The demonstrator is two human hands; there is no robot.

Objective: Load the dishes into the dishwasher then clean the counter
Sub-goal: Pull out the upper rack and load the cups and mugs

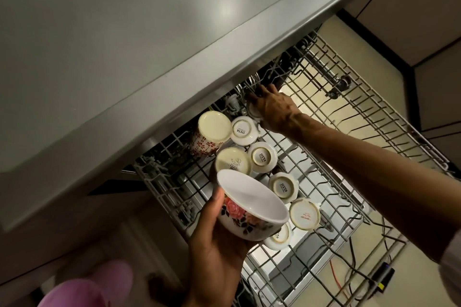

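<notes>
Left hand (214,244) cups floral bowl (252,209), thumb on rim; right hand (272,109) grips a cup (253,111) in upper rack (349,97), fingers curled.

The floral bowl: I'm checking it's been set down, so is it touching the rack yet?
Apart. The head view shows the floral bowl held by the left hand, above the rack.

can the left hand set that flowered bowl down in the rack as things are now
Probably yes. The left hand holds the flowered bowl just above the upper rack. Upturned cups fill the slots right beneath it, but the rack's right side looks bare, and the right hand works farther back.
</notes>
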